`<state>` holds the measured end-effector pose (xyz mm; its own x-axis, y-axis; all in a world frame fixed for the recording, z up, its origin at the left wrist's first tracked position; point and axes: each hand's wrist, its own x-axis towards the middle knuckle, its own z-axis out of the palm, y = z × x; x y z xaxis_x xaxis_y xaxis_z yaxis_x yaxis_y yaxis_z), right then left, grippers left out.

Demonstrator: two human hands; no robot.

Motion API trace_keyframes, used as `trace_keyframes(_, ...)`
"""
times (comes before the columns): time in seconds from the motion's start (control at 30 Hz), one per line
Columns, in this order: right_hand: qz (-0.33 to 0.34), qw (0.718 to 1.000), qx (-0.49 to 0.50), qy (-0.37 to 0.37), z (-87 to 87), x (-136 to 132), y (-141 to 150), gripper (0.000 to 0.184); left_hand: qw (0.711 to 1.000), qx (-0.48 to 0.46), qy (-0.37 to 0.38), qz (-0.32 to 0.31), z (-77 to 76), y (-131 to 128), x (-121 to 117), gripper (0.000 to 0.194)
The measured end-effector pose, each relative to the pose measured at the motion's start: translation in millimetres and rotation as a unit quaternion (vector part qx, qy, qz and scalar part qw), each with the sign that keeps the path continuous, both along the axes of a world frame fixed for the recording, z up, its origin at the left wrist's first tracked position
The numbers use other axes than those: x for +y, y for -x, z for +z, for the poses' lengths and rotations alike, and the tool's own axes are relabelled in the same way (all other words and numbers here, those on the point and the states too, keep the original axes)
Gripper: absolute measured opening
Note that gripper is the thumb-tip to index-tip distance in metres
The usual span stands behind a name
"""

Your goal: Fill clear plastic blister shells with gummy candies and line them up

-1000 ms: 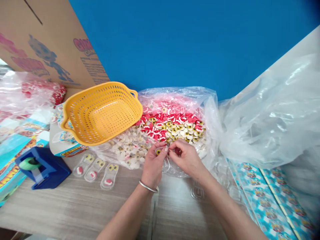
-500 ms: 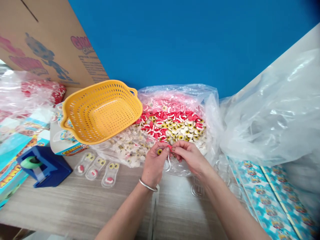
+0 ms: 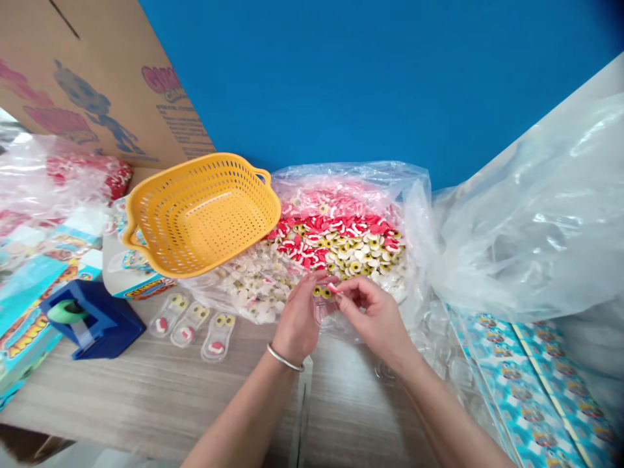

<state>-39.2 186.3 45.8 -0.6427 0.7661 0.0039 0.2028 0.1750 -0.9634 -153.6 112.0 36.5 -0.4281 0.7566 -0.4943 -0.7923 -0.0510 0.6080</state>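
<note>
Head, left grip (image 3: 297, 316) holding clear tray (image 3: 322, 313), 2 yellow eyes (image 3: 317, 291), right grip (image 3: 374, 314) pinching red-white candy (image 3: 333, 288)

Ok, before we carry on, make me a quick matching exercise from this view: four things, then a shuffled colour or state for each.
1. left hand
2. right hand
3. basket
4. tape dispenser

A. dark blue
B. pinches a red-and-white piece
C. orange-yellow, full of holes
D. holds a clear tray

Pairs: 1-D, 2-B, 3-C, 4-A
</note>
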Motion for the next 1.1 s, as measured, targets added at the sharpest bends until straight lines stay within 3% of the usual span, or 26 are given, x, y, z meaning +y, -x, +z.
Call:
trace_keyframes(0.13, 0.117, 0.967, -0.033, -0.225, 2.6, -15, -10, 0.019, 1.0, 0.015, 0.008, -0.014, -0.3, 0, 0, 0.025)
trace_keyframes(0.23, 0.162, 0.927, -0.09, -0.326, 4.1, -20, -19, 0.02, 0.998, 0.045, 0.022, -0.037, 2.1, -3, -2, 0.022)
trace_keyframes(0.33, 0.159, 0.895, -0.133, -0.394, 9.1, -27, -30, 0.019, 0.996, 0.063, 0.031, -0.061, 9.6, -8, -3, 0.02)
trace_keyframes(0.43, 0.119, 0.894, -0.128, -0.413, 14.5, -38, -44, 0.017, 0.995, 0.067, 0.02, -0.065, 20.9, -19, -4, 0.019)
trace_keyframes(0.57, 0.006, 0.903, -0.118, -0.414, 15.4, -55, -71, 0.016, 0.996, 0.045, 0.005, -0.081, 34.8, -49, -5, 0.023)
trace_keyframes(0.67, -0.062, 0.86, -0.147, -0.484, 14.6, -66, -98, 0.014, 0.993, 0.023, 0.014, -0.119, 38.7, -79, -6, 0.027)
trace_keyframes(0.8, -0.059, 0.8, -0.192, -0.566, 15.9, -78, -140, 0.02, 0.986, 0.026, 0.024, -0.161, 33.8, -118, -7, 0.028)
trace_keyframes(0.93, -0.029, 0.799, -0.22, -0.559, 10.4, -93, -178, 0.028, 0.979, 0.029, 0.039, -0.198, 26.0, -147, -6, 0.024)
trace_keyframes(1.1, -0.069, 0.808, -0.229, -0.538, -6.7, -107, -204, 0.03, 0.963, 0.017, 0.067, -0.262, 22.7, -167, -1, 0.02)
